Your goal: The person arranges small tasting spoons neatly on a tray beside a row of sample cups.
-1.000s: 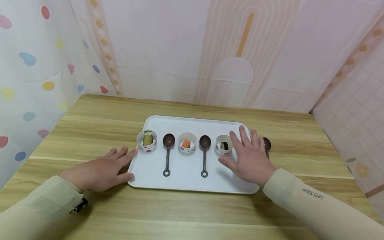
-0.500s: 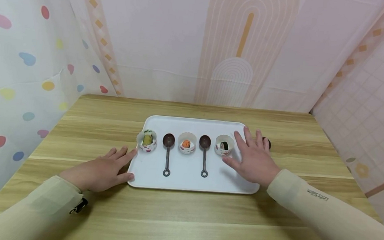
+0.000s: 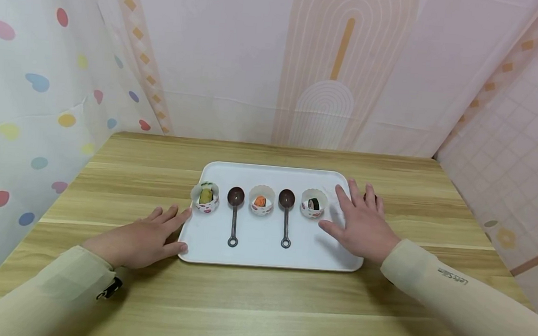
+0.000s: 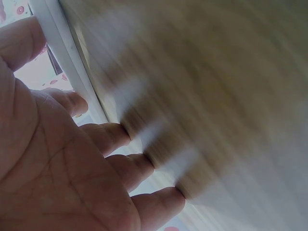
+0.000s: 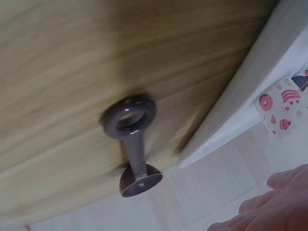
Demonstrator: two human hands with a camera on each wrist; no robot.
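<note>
A white tray point(image 3: 262, 258) bears a row of printed paper cups and dark brown measuring spoons. My left hand point(image 3: 139, 237) rests at the tray's left edge, fingers spread, its fingertips beside the left cup point(image 3: 205, 197); in the left wrist view its fingers point(image 4: 115, 139) reach down to the wood. Spread over the tray's right rim, my right hand point(image 3: 365, 229) holds nothing. Beneath it a third measuring spoon point(image 5: 132, 137) lies on the table outside the tray, mostly hidden in the head view. The right cup point(image 3: 314, 204), with a black-wrapped sushi roll, stands left of this hand.
Between the outer cups stand a middle cup point(image 3: 261, 201) with an orange piece, and two measuring spoons, the left spoon point(image 3: 235, 207) and the right spoon point(image 3: 287, 211). Patterned curtains point(image 3: 229, 66) close off the back and sides of the wooden table point(image 3: 249, 312).
My right hand has shifted to the right, away from the right cup and further over the spoon outside the tray. The left hand and the tray's contents have stayed put.
</note>
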